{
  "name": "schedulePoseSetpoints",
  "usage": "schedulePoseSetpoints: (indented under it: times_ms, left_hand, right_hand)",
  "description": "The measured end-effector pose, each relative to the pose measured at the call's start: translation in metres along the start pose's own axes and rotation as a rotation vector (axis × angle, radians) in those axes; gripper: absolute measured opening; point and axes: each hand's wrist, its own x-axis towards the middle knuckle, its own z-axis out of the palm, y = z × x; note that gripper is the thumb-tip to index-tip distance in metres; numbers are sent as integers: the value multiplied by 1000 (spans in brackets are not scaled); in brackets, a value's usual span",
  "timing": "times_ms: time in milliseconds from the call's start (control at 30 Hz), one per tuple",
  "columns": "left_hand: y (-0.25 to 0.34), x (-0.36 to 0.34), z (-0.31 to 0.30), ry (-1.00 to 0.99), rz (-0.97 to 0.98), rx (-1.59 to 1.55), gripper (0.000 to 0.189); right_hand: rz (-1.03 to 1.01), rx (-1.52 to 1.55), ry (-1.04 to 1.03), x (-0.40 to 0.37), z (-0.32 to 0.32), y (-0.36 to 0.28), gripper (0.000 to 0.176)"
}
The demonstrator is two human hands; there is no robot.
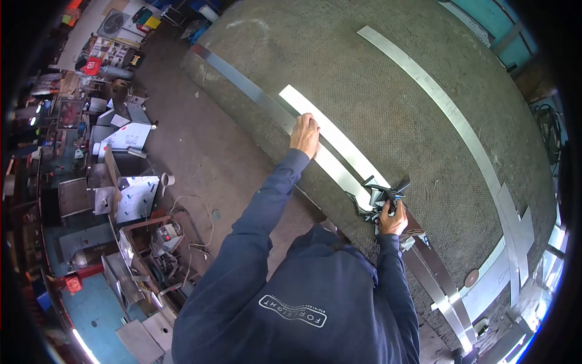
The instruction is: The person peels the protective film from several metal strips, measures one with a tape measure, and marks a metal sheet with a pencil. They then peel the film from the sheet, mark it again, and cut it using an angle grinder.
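Two long, narrow metal strips lie side by side on the textured table: the nearer strip (242,80) and the farther strip (339,138). My left hand (305,136) is closed over the nearer strip, its fingers bent at the strip's edge. Further right, my right hand (393,218) has its fingers closed at a crumpled bundle of dark and silvery film (379,197), which lies across both strips. Beyond the bundle the strips look dark brown. The undersides of my fingers are hidden.
A long metal strip (448,109) crosses the far side of the table (242,36). Metal sheets (485,291) and a brown disc (471,278) lie at the right. Cluttered benches with sheet offcuts (138,197) stand at the left, with a cable on the floor.
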Motion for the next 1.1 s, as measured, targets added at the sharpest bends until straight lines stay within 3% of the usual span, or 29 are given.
schedulePoseSetpoints:
  times_ms: [100, 167, 300, 333, 400, 467, 500, 533, 567, 600, 633, 667, 700, 733, 767, 833, 933, 1000, 1067, 1100]
  left_hand:
    - [-20, 11, -16, 104, 64, 32, 8]
    - [-48, 34, -54, 152, 25, 275, 4]
    - [-120, 64, -210, 748, -25, 363, 7]
    - [-137, 60, -249, 948, -156, 367, 9]
    - [-156, 34, -312, 1279, -234, 361, 16]
    - [-130, -20, -339, 1285, -350, 326, 21]
    - [-113, -50, -331, 1250, -300, 293, 23]
    - [-72, -78, -318, 1133, -518, -31, 28]
    - [-49, -109, -290, 1108, -402, 30, 33]
    - [-22, -147, -255, 950, -602, -88, 33]
    - [21, -176, -223, 887, -730, -481, 25]
    - [46, -255, -133, 720, -485, -198, 20]
    - [72, -289, -100, 725, -456, -259, 19]
    - [116, -312, -105, 592, -606, -520, 15]
    - [144, -333, -101, 563, -691, -654, 12]
    - [188, -372, -107, 586, -652, -518, 12]
    - [245, -414, -144, 568, -677, -618, 12]
    - [264, -433, -160, 697, -549, -384, 12]
    - [279, -458, -173, 804, -411, -309, 23]
    - [286, -475, -180, 841, -382, -219, 25]
  right_hand:
    - [0, -9, -4, -1, 0, 1, 24]
    - [-3, 5, 8, 1, -1, -2, 21]
    - [9, -2, -50, 1, -2, -4, 15]
    - [-15, 10, -56, 2, -2, -4, 15]
    - [-99, -15, -15, 2, -1, -2, 16]
    - [-149, -59, -3, 0, 4, 5, 23]
    - [-135, -64, -14, 0, 4, 7, 25]
    - [-129, -66, -30, -1, 4, 6, 27]
    - [-124, -61, -36, -1, 2, 2, 29]
    - [-125, -56, -46, 0, -2, -3, 30]
    - [-218, -16, 62, -1, 2, 9, 31]
    - [-383, 79, 128, 1, 13, 13, 31]
    - [-373, 111, 159, 7, 36, 45, 32]
    - [-354, 140, 187, 10, 45, 53, 33]
    - [-297, 200, 43, 16, 44, 67, 36]
    - [-64, 477, -203, 22, 50, 60, 40]
    - [137, 803, -730, -41, -18, -56, 44]
    - [6, 761, -1221, -92, -27, -83, 52]
    - [-332, 934, -1360, -164, -43, -93, 52]
    - [-274, 1014, -1553, -190, -53, -99, 53]
